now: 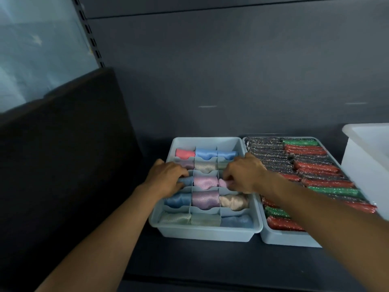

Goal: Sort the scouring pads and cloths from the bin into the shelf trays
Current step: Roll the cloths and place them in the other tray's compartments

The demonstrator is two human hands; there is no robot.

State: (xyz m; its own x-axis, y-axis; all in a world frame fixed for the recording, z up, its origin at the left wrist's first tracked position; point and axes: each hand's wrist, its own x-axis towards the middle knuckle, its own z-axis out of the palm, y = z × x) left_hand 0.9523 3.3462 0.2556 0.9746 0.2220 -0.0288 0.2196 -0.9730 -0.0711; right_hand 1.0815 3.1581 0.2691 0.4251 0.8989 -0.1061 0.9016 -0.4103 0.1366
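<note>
View from above of a dark shelf (210, 262) holding 2 pale blue trays side by side, their walls touching.

The left one, a divided tray (208, 233), has 15 compartments in 3 columns and 5 rows. Each holds 1 rolled cloth, 15 in all, in blue, lilac, pink, cream, pale green and 1 coral. Every roll lies with its long axis running left to right.

The left hand (166, 178) reaches into the middle row, left column, with its fingers curled over a blue cloth (187, 181) that sits in its compartment. The right hand (244, 173) reaches into the same row, right column, and pinches the end of a pink cloth (224, 183) between thumb and fingers.

The right one, the pad tray (288, 239), is packed with scouring pads (315, 166) in red, green and glittery dark silver. They stand on edge in 2 columns, long axes also left to right. The right forearm crosses over part of them, so an exact count is not possible.

A white bin (366, 165) stands at the right edge, just beside the pad tray. A dark panel (63, 154) leans at the left. No writing or label can be read.
</note>
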